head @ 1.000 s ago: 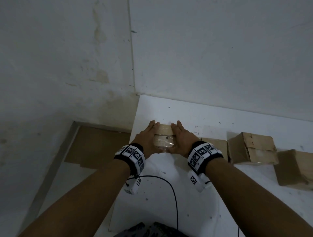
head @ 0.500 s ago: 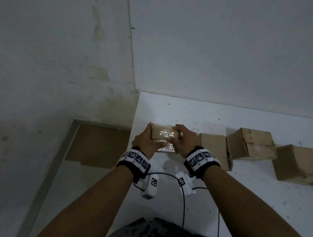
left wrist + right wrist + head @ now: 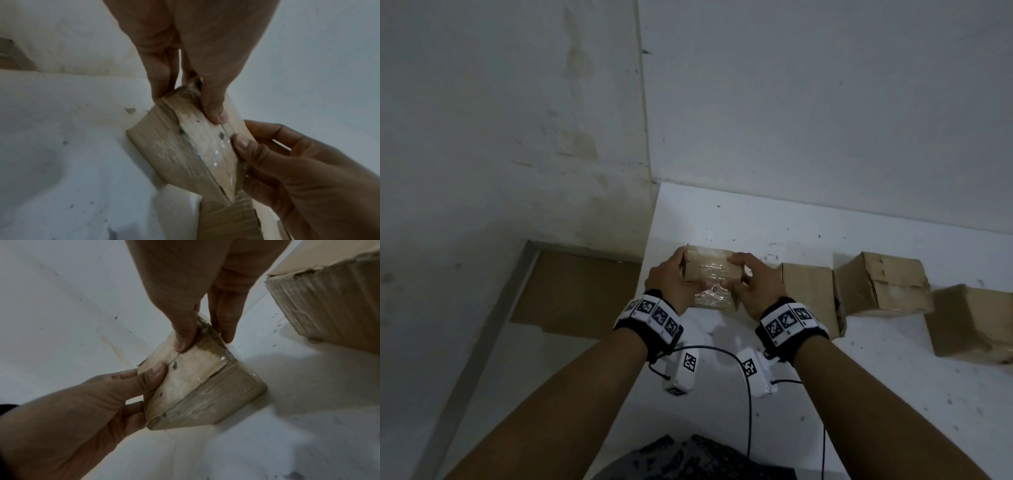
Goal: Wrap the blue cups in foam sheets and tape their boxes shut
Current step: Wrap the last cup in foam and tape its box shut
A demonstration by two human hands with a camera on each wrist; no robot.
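A small cardboard box point(image 3: 714, 274) with clear tape point(image 3: 714, 294) across its closed flaps sits between my two hands over the table's left end. My left hand point(image 3: 669, 282) grips its left side, thumb point(image 3: 216, 113) on the taped face and fingers point(image 3: 160, 81) behind. My right hand point(image 3: 755, 286) grips the right side, thumb point(image 3: 183, 340) on the same face. The box point(image 3: 205, 386) is tilted, taped face towards me. Whether its lower edge touches the table I cannot tell. No blue cup or foam sheet shows.
Three more closed cardboard boxes stand in a row to the right: one point(image 3: 808, 294) right beside my right hand, then a second point(image 3: 883, 284) and a third point(image 3: 969, 322). The white table point(image 3: 722, 222) meets the wall behind. Flat cardboard point(image 3: 578, 287) lies on the floor at left.
My hands went from lying flat against the box's sides to gripping it with thumbs on top. The box has tipped so its taped face turns towards me.
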